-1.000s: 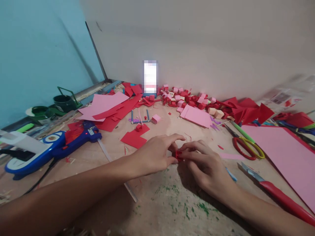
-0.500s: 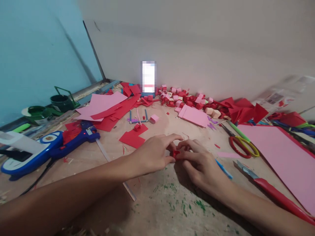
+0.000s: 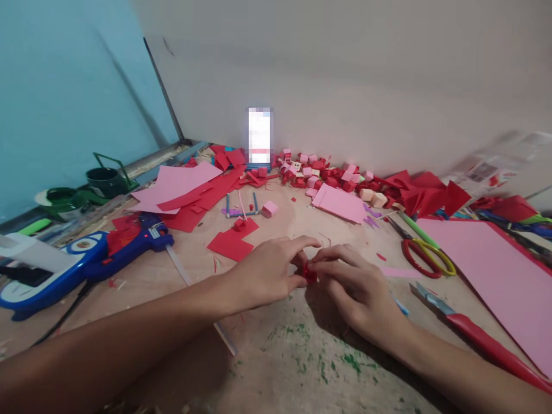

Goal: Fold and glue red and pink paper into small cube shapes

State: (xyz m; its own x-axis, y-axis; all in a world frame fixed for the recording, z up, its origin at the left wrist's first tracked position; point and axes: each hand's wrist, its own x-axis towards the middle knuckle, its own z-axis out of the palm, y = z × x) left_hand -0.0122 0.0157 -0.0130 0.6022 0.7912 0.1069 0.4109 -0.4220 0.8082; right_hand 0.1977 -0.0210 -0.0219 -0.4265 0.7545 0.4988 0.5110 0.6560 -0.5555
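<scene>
Between my two hands, just above the table, is a small folded red paper box [image 3: 309, 273], its near side showing and the rest covered by fingers. My left hand [image 3: 269, 270] pinches it from the left with thumb and fingers, the index finger arched over it. From the right, the fingertips of my right hand [image 3: 360, 284] press on the box's upper right edge. A blue pen-like stick [image 3: 402, 306] lies partly hidden behind my right hand. Left of my hands is a cut piece of red paper [image 3: 230, 244] with a small red paper piece on it.
A blue glue gun [image 3: 133, 247] lies left with its glue stick. Right are scissors [image 3: 425, 259], a red-handled knife-like cutter [image 3: 487, 336] and pink sheets [image 3: 491, 264]. Many small paper cubes [image 3: 313, 172] are heaped against the wall beside a lit phone [image 3: 259, 135].
My right hand's fingers have shifted slightly on the red paper box, with the thumb drawn back, and more of its front shows. My left hand keeps its pinch.
</scene>
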